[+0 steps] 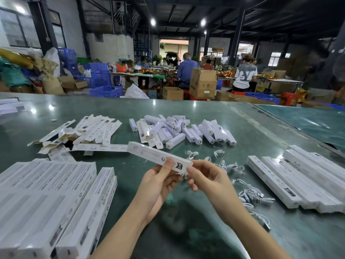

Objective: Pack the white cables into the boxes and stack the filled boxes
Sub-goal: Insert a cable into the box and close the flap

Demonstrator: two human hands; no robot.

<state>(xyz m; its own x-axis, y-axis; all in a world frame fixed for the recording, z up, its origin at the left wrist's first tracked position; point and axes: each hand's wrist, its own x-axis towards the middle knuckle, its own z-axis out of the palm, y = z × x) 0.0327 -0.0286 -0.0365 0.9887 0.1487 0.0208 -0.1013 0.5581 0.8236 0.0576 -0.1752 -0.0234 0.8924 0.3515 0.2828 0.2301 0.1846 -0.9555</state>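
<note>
A long white box point(149, 153) is held above the green table point(186, 212), slanting up to the far left. My left hand point(158, 181) grips its near part, thumb on top. My right hand point(203, 176) pinches the box's near end, where a bit of white cable shows beneath. Loose coiled white cables point(248, 195) lie on the table to the right of my hands. A stack of long white boxes point(46, 202) sits at the near left. Another group of long boxes point(298, 178) lies at the right.
Flat unfolded cartons point(93, 131) lie at the far left of the table. A heap of small white boxes point(183, 131) sits in the middle far part. Beyond the table's far edge stand blue crates point(106, 90), cardboard boxes point(203, 83) and seated people.
</note>
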